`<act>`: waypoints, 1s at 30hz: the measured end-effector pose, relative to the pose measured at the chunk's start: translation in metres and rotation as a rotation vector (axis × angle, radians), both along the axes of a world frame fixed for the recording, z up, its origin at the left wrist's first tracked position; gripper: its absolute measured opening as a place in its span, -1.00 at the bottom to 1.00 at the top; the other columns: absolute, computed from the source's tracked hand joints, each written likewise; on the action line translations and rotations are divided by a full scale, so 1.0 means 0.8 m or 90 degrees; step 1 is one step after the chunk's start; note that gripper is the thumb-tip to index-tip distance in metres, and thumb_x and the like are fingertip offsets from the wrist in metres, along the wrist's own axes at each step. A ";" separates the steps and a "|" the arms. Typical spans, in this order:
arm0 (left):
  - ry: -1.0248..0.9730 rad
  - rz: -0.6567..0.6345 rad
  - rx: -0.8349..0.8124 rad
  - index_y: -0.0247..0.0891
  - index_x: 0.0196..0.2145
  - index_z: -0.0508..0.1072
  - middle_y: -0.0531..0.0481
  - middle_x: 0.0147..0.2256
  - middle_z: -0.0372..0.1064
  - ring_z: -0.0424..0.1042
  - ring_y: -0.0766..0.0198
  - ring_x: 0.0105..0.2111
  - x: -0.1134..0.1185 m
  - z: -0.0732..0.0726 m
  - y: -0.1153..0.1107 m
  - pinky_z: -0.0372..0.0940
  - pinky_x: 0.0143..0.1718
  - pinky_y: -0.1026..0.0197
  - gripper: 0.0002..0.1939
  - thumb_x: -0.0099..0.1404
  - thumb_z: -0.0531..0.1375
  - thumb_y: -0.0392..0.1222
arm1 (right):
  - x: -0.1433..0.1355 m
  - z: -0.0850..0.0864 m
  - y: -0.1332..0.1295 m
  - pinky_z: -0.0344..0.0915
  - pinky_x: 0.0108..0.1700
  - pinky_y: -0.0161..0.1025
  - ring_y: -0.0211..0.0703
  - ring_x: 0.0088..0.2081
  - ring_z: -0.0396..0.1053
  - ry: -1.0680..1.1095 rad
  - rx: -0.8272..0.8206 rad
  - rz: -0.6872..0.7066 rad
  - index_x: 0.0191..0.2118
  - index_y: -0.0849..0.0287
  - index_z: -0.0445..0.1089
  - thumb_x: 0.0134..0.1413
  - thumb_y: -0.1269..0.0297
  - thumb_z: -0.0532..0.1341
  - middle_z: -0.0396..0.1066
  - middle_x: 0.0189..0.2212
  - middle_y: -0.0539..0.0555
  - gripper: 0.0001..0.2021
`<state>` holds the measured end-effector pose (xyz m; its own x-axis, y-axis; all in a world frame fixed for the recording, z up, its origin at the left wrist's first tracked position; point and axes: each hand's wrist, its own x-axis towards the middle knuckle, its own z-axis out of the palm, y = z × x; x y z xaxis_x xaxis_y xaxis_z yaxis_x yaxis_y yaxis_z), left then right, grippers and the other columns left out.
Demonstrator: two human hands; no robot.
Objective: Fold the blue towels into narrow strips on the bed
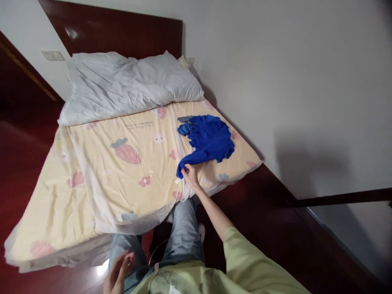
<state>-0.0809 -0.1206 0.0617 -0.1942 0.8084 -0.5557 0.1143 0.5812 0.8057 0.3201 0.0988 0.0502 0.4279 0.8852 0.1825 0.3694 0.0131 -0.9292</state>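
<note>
A crumpled bright blue garment [211, 136] lies on the right side of the bed, and one long narrow part of it, like a sleeve, stretches toward me. My right hand [190, 175] pinches the near end of that part between thumb and fingers, just above the sheet. Duller blue, denim-like cloth [186, 127] shows at the garment's far left edge. Low in the view, by my thigh, my left hand [119, 271] holds nothing, its fingers loosely curled and apart from the thumb. Folds hide the garment's exact kind.
A yellow sheet with strawberry prints [101, 175] covers the bed. Across its head end lies a greyish-white pillow or folded quilt [131, 85], before a dark wooden headboard [122, 30]. The white wall [290, 81] runs close along the right side. My legs stand at the bed's foot.
</note>
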 end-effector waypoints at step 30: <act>0.183 -0.199 0.349 -0.22 -0.25 0.61 -0.16 -0.17 0.60 0.60 0.08 -0.17 0.001 -0.024 0.006 0.48 -0.03 0.05 -0.67 0.40 0.08 -0.05 | -0.283 -0.033 -0.234 0.27 -0.40 -0.31 -0.18 -0.52 0.37 -0.001 -0.154 0.254 -0.40 0.13 0.48 0.40 -0.06 0.07 0.45 -0.58 0.02 -0.53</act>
